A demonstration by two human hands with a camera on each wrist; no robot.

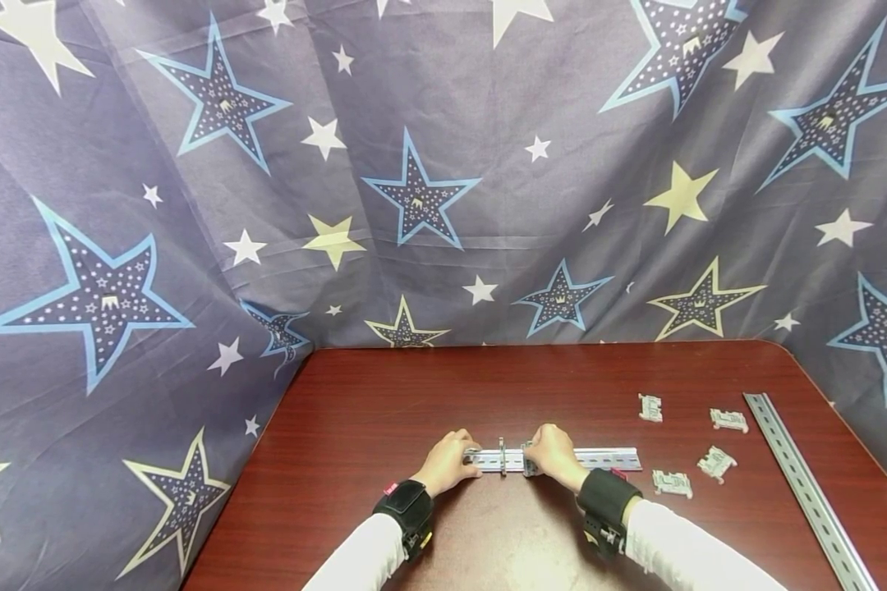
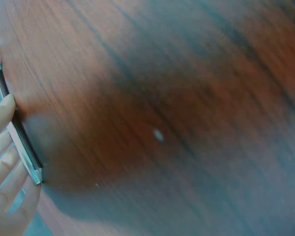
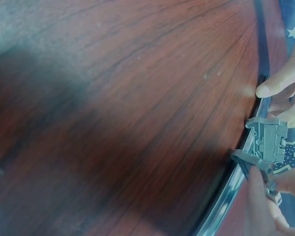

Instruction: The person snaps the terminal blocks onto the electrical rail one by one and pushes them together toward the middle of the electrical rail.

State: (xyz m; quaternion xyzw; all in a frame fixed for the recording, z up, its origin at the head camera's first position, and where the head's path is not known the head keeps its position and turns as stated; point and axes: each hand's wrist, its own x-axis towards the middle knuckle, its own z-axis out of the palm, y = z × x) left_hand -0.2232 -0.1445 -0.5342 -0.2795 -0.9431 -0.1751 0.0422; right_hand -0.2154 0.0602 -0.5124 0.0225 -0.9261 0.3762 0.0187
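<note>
A slotted metal DIN rail (image 1: 606, 460) lies crosswise on the table in front of me. My left hand (image 1: 447, 461) grips its left end, and the left wrist view shows the thumb on the near edge with the fingers on the far side. One grey terminal block (image 3: 269, 140) stands upright across the rail, between the two hands. Just right of it, my right hand (image 1: 556, 453) pinches a second terminal block (image 3: 251, 160) at the rail. The right hand's fingers partly cover that block.
Several loose terminal blocks (image 1: 672, 483) are scattered on the table (image 1: 384, 394) to the right of the rail. Farther right, a longer slotted rail (image 1: 806, 484) lies at a slant along the table's side. A star-patterned cloth (image 1: 451, 107) hangs behind and to the sides.
</note>
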